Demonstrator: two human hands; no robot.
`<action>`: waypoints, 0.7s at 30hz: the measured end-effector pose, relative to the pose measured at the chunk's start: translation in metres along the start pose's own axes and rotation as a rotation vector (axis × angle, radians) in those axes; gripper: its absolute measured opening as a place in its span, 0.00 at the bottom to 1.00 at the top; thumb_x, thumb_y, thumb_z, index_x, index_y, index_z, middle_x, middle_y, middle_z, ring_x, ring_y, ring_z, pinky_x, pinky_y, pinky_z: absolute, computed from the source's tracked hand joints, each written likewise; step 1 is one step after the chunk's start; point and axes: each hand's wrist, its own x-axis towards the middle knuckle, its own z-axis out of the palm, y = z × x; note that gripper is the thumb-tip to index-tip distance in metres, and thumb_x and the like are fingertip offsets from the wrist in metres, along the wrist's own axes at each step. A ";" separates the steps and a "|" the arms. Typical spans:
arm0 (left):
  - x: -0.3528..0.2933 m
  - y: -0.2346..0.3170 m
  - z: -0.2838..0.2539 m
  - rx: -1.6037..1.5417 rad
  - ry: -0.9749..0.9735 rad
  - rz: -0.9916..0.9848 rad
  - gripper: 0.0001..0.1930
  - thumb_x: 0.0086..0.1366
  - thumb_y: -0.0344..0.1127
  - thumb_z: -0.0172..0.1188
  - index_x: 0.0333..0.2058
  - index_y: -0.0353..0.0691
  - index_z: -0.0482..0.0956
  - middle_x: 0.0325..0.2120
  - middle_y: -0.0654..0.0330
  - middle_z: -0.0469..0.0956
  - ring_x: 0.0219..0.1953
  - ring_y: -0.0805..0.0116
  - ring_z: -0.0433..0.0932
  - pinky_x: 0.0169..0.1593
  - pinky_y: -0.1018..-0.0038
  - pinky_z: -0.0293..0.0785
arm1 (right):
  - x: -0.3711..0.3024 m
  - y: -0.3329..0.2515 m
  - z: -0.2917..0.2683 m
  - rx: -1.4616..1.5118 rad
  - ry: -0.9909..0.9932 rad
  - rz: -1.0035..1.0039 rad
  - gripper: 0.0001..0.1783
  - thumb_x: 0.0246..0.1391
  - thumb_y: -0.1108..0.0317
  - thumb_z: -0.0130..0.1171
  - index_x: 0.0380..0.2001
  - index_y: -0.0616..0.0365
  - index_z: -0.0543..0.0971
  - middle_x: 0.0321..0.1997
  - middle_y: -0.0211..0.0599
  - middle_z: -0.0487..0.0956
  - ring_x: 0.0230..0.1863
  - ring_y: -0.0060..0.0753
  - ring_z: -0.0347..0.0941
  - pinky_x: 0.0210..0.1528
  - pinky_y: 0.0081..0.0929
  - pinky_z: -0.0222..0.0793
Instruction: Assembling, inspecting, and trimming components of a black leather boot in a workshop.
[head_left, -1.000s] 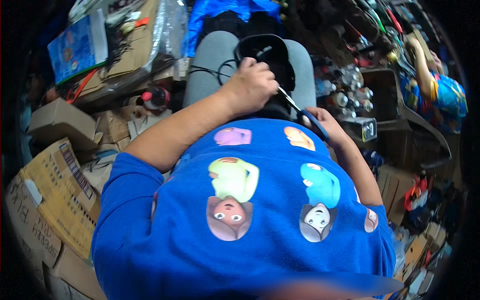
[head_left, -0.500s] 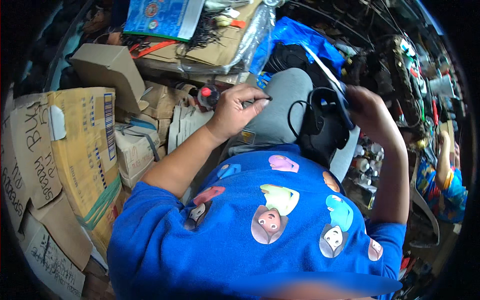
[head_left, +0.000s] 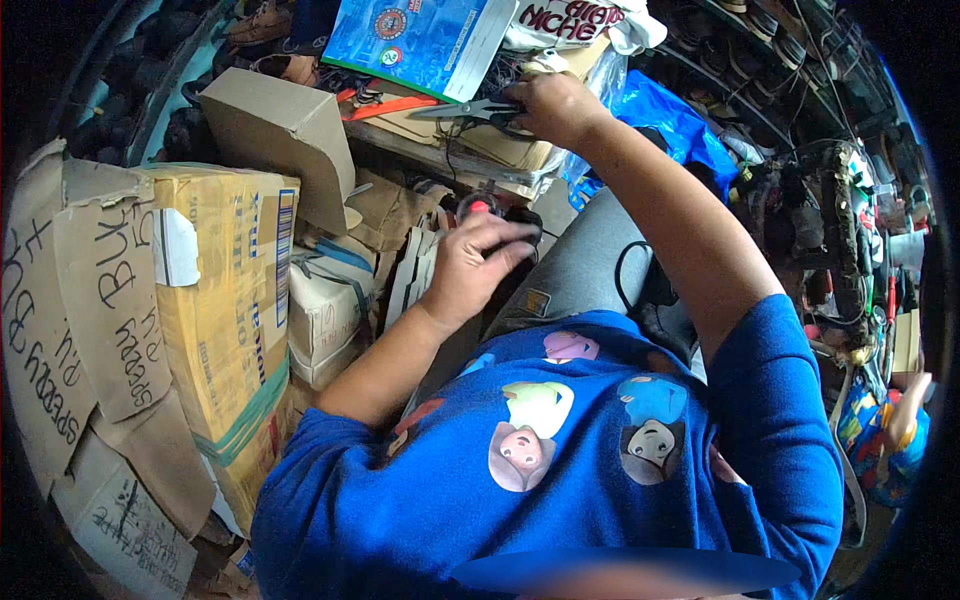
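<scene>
My right hand (head_left: 558, 108) reaches over the cardboard-topped surface at the back and grips a pair of scissors (head_left: 468, 108). The blades point left, just below a blue notebook (head_left: 415, 45). Above my lap, my left hand (head_left: 468, 268) has its thumb and fingers apart, slightly smeared by motion, and nothing shows in them. Just beyond its fingers is a red bottle cap (head_left: 480, 207). A black item (head_left: 665, 325) with a looped cord lies on my lap, largely hidden under my right arm; I cannot make out its kind here.
Cardboard boxes, including a yellow one (head_left: 220, 320) and a brown one (head_left: 280, 140), stand at my left. A blue plastic bag (head_left: 670, 115) lies beyond my knee. Shoes fill racks at the back right. Another person's arm (head_left: 908, 405) shows at the far right.
My right hand has carried the scissors from beside the black item up and left to the cardboard-topped surface. My left hand's pinch has opened. The view has shifted.
</scene>
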 end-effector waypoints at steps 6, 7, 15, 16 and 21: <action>0.037 0.008 -0.018 -0.470 0.186 -0.155 0.31 0.52 0.23 0.62 0.55 0.37 0.60 0.27 0.62 0.74 0.31 0.77 0.73 0.40 0.83 0.69 | -0.031 -0.008 -0.002 0.186 0.354 0.036 0.19 0.48 0.58 0.59 0.44 0.51 0.77 0.42 0.35 0.77 0.44 0.38 0.71 0.49 0.32 0.61; 0.044 0.009 -0.018 -0.475 0.183 -0.152 0.31 0.52 0.23 0.62 0.55 0.37 0.60 0.27 0.62 0.74 0.31 0.77 0.73 0.40 0.83 0.69 | -0.039 -0.010 -0.003 0.180 0.355 0.038 0.19 0.48 0.58 0.59 0.44 0.51 0.77 0.42 0.35 0.77 0.44 0.38 0.71 0.49 0.32 0.61; 0.061 0.018 0.005 -0.938 0.135 -0.245 0.30 0.51 0.23 0.64 0.51 0.37 0.60 0.29 0.56 0.78 0.33 0.72 0.77 0.40 0.80 0.72 | -0.099 -0.029 -0.006 2.017 -0.122 0.111 0.15 0.51 0.62 0.59 0.40 0.60 0.77 0.36 0.31 0.78 0.40 0.23 0.73 0.47 0.24 0.67; 0.062 0.016 0.007 -0.925 0.105 -0.248 0.30 0.51 0.24 0.65 0.51 0.37 0.60 0.30 0.55 0.78 0.33 0.72 0.78 0.40 0.80 0.72 | -0.103 -0.027 -0.007 2.018 -0.113 0.113 0.15 0.51 0.62 0.59 0.40 0.60 0.77 0.36 0.31 0.78 0.40 0.23 0.73 0.47 0.24 0.67; 0.060 0.024 0.016 -0.576 -0.043 -0.153 0.30 0.51 0.27 0.66 0.52 0.39 0.61 0.31 0.59 0.76 0.35 0.76 0.74 0.40 0.80 0.71 | -0.124 -0.012 -0.005 1.844 -0.032 0.116 0.11 0.51 0.63 0.60 0.33 0.58 0.77 0.32 0.26 0.77 0.35 0.18 0.69 0.41 0.18 0.63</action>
